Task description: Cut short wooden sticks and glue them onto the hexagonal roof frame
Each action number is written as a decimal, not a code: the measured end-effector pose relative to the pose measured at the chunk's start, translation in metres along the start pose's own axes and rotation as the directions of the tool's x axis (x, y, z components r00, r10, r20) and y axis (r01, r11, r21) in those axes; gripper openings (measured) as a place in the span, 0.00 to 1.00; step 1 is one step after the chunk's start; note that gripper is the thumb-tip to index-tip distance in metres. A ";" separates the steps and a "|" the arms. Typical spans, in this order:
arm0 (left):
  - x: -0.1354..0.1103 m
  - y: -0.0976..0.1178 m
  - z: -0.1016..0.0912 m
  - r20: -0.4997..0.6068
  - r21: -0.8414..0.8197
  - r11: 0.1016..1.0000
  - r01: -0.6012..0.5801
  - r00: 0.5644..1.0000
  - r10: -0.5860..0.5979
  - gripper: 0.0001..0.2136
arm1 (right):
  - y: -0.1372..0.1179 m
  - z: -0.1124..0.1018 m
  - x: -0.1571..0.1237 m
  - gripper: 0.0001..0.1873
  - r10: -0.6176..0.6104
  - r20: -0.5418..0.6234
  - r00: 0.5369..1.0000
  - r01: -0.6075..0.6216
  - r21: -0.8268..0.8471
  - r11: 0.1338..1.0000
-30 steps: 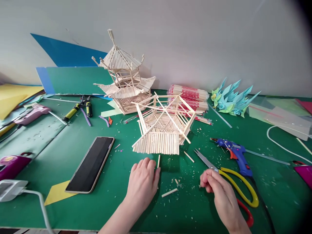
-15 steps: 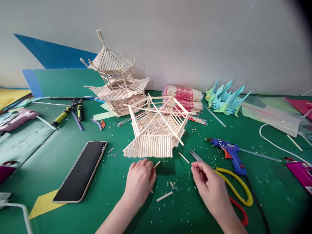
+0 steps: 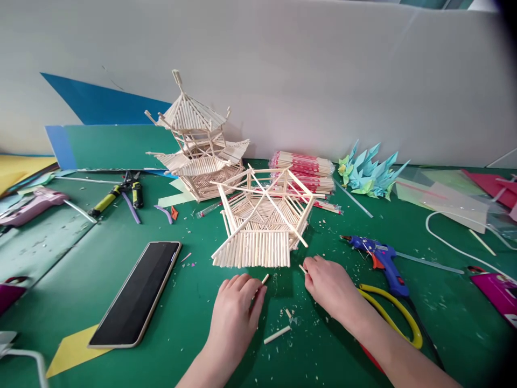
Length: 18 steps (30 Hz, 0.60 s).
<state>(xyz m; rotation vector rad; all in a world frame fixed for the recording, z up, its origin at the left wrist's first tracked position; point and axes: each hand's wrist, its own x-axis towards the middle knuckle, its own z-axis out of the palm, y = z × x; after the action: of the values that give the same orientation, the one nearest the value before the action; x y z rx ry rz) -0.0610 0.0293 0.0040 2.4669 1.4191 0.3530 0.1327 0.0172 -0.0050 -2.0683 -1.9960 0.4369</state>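
My left hand (image 3: 236,310) rests low over the green table, its fingers closed on a short wooden stick (image 3: 265,278) whose tip pokes out past the thumb. To the right, my right hand (image 3: 328,284) has its fingertips pinched on another short stick (image 3: 302,269) at the table surface. Just beyond both hands stands a six-sided stick frame (image 3: 251,249) with a slatted roof panel at its front. A loose stick piece (image 3: 277,334) lies between my forearms. Scissors (image 3: 416,328) with yellow and red handles are partly hidden under my right forearm.
A stick pagoda (image 3: 194,116) and bundled sticks (image 3: 302,163) stand behind. At right are a blue glue gun (image 3: 383,258) and folded-paper leaves (image 3: 369,170). A phone (image 3: 137,293), pliers (image 3: 121,194) and a pink glue gun (image 3: 34,207) lie at left.
My right hand has moved left from beside the scissors onto the short stick lying near the frame. My left hand still holds its stick, with little movement. The view has shifted slightly.
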 end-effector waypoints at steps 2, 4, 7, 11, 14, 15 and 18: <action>-0.002 0.005 -0.005 -0.042 -0.141 0.990 0.004 0.999 -0.010 0.12 | 0.000 -0.001 -0.001 0.12 0.025 -0.005 1.000 -0.024 0.084 0.996; -0.004 0.011 -0.008 -0.046 -0.322 0.947 0.021 0.998 -0.038 0.15 | 0.001 -0.003 -0.002 0.11 0.054 -0.007 0.998 -0.052 0.209 0.977; -0.005 0.023 -0.009 0.028 -0.556 0.828 0.071 0.997 -0.066 0.17 | 0.001 -0.012 -0.006 0.05 0.064 0.043 0.997 -0.076 0.476 0.876; 0.001 0.037 -0.006 0.201 -0.808 0.552 0.206 0.977 -0.070 0.11 | -0.008 -0.025 -0.010 0.08 0.005 0.118 0.993 -0.095 0.777 0.622; 0.010 0.044 -0.004 0.348 -0.895 0.274 0.351 0.935 -0.063 0.13 | -0.018 -0.029 -0.009 0.09 -0.013 0.125 0.992 -0.104 0.878 0.468; 0.013 0.045 -0.003 0.372 -0.904 0.197 0.378 0.926 -0.070 0.14 | -0.020 -0.030 -0.008 0.09 -0.013 0.131 0.991 -0.115 0.906 0.408; 0.020 0.046 -0.002 0.411 -0.907 0.047 0.418 0.905 -0.112 0.15 | -0.026 -0.031 -0.007 0.09 0.011 0.143 0.990 -0.142 0.968 0.209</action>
<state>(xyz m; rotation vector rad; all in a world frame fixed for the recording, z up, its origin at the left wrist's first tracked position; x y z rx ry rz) -0.0148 0.0250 0.0232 0.9659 0.9016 0.6352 0.1194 0.0125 0.0334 -1.2153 -0.9875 1.4232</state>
